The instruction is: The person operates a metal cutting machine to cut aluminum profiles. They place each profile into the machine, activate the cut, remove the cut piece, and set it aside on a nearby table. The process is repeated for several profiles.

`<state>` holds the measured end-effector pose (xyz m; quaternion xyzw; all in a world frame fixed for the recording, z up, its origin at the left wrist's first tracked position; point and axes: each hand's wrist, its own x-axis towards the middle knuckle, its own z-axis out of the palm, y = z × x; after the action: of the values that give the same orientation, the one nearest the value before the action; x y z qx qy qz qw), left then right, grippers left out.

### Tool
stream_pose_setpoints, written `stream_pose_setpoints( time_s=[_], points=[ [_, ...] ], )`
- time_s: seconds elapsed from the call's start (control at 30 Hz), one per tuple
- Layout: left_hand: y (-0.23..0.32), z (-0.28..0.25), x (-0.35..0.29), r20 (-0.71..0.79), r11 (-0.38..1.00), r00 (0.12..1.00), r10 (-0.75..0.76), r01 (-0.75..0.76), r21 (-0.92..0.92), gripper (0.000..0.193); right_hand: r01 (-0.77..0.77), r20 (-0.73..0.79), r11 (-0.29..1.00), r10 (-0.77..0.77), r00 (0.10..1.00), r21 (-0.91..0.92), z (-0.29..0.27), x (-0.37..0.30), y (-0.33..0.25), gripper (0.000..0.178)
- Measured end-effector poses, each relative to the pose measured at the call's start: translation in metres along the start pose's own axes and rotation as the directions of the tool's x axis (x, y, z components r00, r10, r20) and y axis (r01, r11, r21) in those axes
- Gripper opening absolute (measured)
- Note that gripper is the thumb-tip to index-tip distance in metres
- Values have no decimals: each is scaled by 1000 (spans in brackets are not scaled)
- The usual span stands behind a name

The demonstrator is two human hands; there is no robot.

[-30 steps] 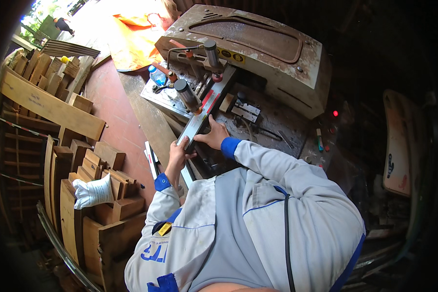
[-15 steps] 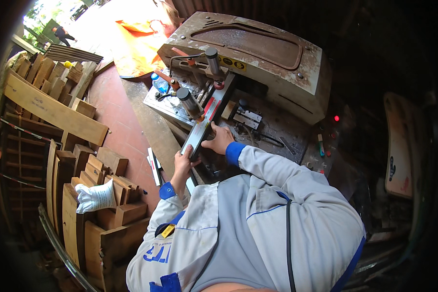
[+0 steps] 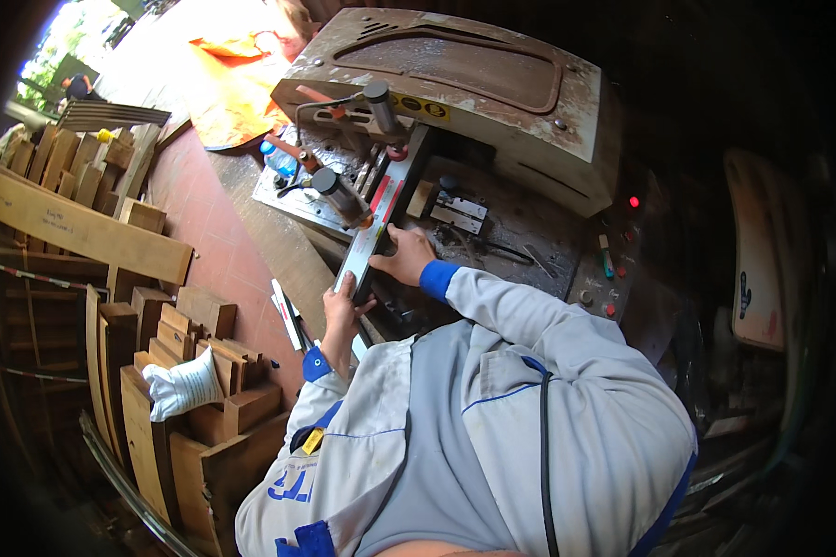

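Silver bar [image 3: 363,248] sits under clamp cylinders [image 3: 338,192] on machine [image 3: 567,167]. Left hand [image 3: 341,308] fingers pinch near end; right hand [image 3: 409,257] at right side, can't tell if gripping. Probably stiff, lightish, slippery; best held by near end.

Machine bed [image 3: 520,221]: ahead of the grip; metal bar [image 3: 366,243], wood block [image 3: 420,199], metal plate [image 3: 459,214].
Wood stack [image 3: 254,408]: well left of the grip; white bag [image 3: 184,383] on top.

Red-striped silver bar [image 3: 362,246], blue-cuffed pale grey jacket [image 3: 613,418].
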<state>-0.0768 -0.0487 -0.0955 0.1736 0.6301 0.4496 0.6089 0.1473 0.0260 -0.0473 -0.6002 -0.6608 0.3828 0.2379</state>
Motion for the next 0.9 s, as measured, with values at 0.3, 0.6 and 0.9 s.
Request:
stream_pose_setpoints(
  time_s=[0.3,0.6,0.9],
  points=[
    [6,-24,-5,57,996,998,-35,30,86,64,-10,99,998,16,995,-60,13,-15,-5,122],
    [19,-4,-14,19,988,994,-111,109,105,70,6,135,997,5,991,-82,-8,1,-8,112],
    [19,1,-10,2,981,991,-136,135,137,69,13,77,989,-1,997,-148,-13,6,-17,87]
  ],
)
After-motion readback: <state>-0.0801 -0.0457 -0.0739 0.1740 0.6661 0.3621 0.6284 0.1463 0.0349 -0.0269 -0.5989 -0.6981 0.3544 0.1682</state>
